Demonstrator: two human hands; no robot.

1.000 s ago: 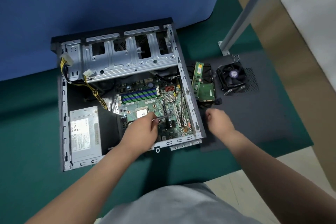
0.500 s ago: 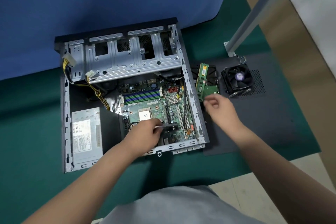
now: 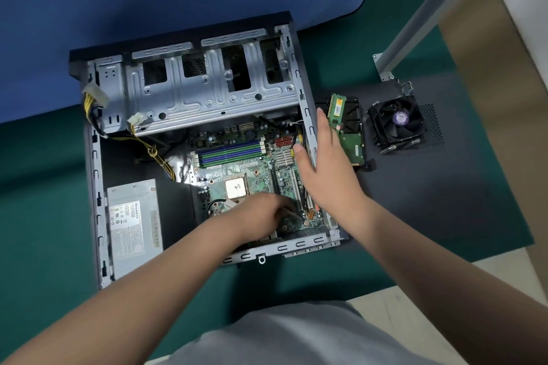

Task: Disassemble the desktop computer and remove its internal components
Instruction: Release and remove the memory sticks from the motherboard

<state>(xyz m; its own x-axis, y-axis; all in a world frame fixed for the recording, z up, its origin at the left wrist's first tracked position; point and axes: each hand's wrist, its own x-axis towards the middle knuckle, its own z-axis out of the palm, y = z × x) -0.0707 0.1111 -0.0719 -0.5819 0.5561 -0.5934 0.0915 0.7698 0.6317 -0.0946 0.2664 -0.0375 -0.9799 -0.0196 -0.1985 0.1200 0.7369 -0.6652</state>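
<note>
Circuit board (image 3: 237, 169) stiff, fragile (edges to be gripped only); left hand (image 3: 261, 216) curled around small tool; right hand (image 3: 323, 163) spread flat against case wall (image 3: 308, 115).

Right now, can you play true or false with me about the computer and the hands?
1. The cooler fan sits outside the computer case. True.
2. The power supply has been taken out of the case. False: it lies inside, in the near left corner.
3. The right hand rests on the case's right wall with straight fingers. True.
4. The left hand is over the power supply. False: it is over the near part of the motherboard.
5. The four memory slots on the motherboard look empty. True.
</note>
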